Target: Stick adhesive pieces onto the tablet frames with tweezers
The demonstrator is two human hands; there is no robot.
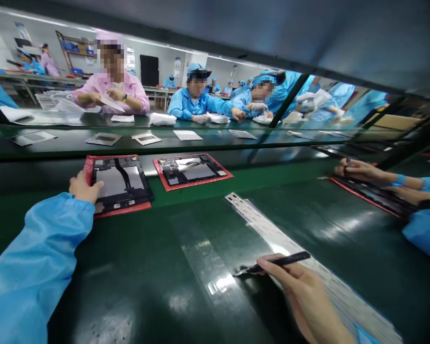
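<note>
Black tweezers sit pinched in the right hand over the label strip; beyond the strip, left hand fingers rest together on the tablet frame.

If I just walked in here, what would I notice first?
Probably the two opened tablets on red trays on the green bench, their insides showing. The person's left hand rests on the edge of the nearer tablet, and the right hand holds dark tweezers over a long white strip. Across the bench sits a row of workers in blue coats.
</note>
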